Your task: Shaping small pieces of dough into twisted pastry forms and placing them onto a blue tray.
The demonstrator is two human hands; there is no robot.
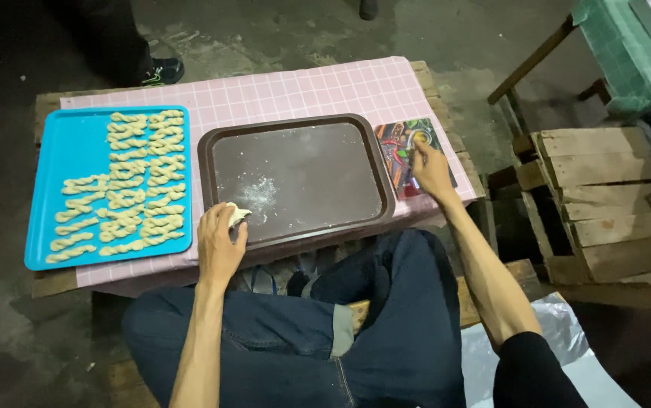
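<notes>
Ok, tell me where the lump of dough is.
In the left hand, the dough lump sits at the brown tray's near-left corner, right of the blue tray.

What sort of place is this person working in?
Probably an informal food-making spot in a yard or workshop, not a fitted kitchen: a low table stands on bare concrete, wooden crates sit alongside, and a blue tray holds rows of twisted dough pieces.

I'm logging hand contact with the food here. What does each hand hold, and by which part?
The left hand grips a small lump of pale dough in its fingertips at the brown tray. The right hand pinches something at the colourful mat; too small to tell.
</notes>
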